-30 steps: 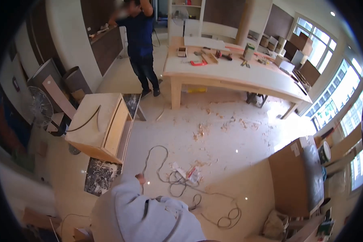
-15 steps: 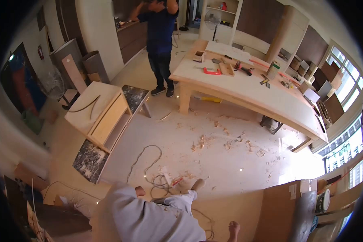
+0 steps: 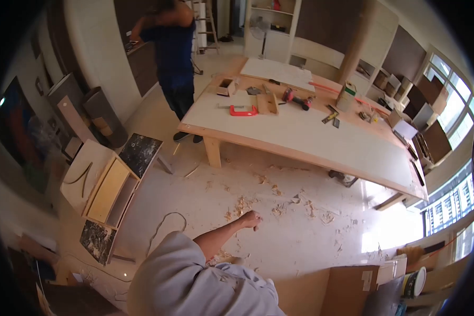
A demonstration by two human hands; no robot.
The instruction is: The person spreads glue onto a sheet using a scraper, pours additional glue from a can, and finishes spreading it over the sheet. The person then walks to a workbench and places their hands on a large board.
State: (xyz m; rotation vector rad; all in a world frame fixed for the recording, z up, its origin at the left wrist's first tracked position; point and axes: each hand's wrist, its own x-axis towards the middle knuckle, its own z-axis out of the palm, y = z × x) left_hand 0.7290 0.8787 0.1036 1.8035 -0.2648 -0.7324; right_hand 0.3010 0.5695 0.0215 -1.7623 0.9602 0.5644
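Note:
My left hand [image 3: 250,219] is stretched forward over the floor, its fingers curled in and nothing visible in them. Wood shavings [image 3: 242,205] lie on the floor beyond it. My right hand is out of view. The worktable [image 3: 279,139] stands ahead, apart from my left hand. On its top are a red clamp [image 3: 244,110], a small open wooden box [image 3: 226,87], a wooden piece [image 3: 268,104], a red and black power drill [image 3: 297,99], a tin can [image 3: 346,96] and a yellow and black tool [image 3: 330,114].
A person in dark clothes [image 3: 174,58] stands left of the worktable with raised arms. At left, a wooden cabinet [image 3: 108,192] rests on a spattered low bench [image 3: 140,154]. A cable [image 3: 166,216] lies on the floor. At lower right stands a cardboard box [image 3: 347,289].
My left hand has reached forward from beside my body. The view has moved nearer the worktable. The right-side limb seen low in the earlier frame has left view. The person has turned away.

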